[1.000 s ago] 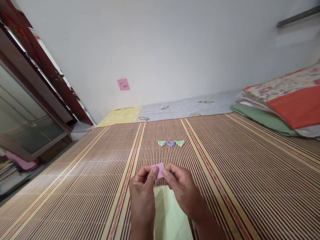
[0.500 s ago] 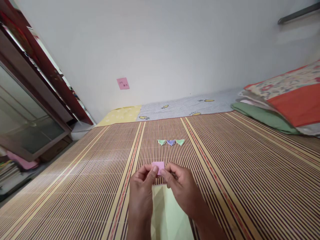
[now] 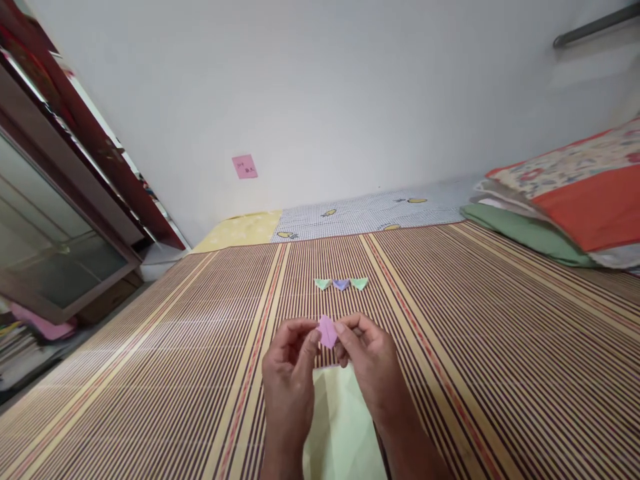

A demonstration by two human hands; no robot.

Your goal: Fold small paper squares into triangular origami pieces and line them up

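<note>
Left fingers [image 3: 309, 345], right fingers [image 3: 349, 337], both pinching angular folded pink paper [image 3: 327, 332], finely striped mat [image 3: 175, 353]

Pink paper [image 3: 327, 333], pale green sheet [image 3: 345, 423], brown-and-tan striped mat [image 3: 200, 353]

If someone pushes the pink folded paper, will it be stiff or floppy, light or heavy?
The pink folded paper is probably very light, as it looks tiny between the left hand and right hand. It seems stiff enough to keep its shape, since it shows no obvious sag. It may bend or open along its visible crease if pushed.
</note>
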